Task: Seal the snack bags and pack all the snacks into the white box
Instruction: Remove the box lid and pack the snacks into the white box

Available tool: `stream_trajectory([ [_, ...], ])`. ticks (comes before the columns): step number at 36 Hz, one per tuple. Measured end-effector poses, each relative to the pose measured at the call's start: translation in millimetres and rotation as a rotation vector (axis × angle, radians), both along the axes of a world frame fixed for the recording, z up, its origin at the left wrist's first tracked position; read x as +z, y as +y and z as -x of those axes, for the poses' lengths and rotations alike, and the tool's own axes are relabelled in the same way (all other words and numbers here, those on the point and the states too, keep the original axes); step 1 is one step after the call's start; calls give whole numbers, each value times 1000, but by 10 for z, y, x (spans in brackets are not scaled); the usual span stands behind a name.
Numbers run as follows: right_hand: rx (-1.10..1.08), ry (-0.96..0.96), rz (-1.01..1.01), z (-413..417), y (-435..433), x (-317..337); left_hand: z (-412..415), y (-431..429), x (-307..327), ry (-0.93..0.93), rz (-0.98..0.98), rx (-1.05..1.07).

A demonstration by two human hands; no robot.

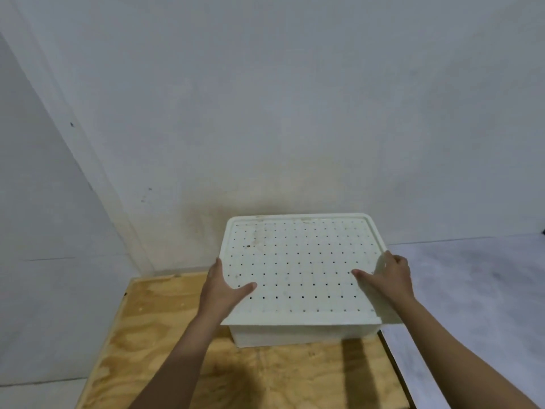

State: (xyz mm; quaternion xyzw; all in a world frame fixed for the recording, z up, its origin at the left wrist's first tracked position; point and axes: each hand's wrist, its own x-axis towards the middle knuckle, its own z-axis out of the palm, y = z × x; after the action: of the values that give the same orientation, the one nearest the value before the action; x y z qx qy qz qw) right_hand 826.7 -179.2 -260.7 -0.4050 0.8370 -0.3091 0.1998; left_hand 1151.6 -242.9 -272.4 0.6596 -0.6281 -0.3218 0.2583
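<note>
With the white box [303, 335] at the counter's [141, 335] far right, the left hand [219, 290] and right hand [389, 278] each hold a pinching grip on its lid's [298, 261] side edges, thumbs on top; keeping it level should stop corners catching.

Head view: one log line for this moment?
left hand: grips lid left edge | right hand: grips lid right edge | lid: atop white box | box: on plywood table
</note>
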Motion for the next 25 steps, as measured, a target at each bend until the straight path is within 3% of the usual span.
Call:
stream_trajectory([
  [8,59,243,-9,64,-189,-127,73,-110,-51,-158,13,9],
  [25,162,307,-61,267,-398,-351,235,-201,-175,-294,11,20],
])
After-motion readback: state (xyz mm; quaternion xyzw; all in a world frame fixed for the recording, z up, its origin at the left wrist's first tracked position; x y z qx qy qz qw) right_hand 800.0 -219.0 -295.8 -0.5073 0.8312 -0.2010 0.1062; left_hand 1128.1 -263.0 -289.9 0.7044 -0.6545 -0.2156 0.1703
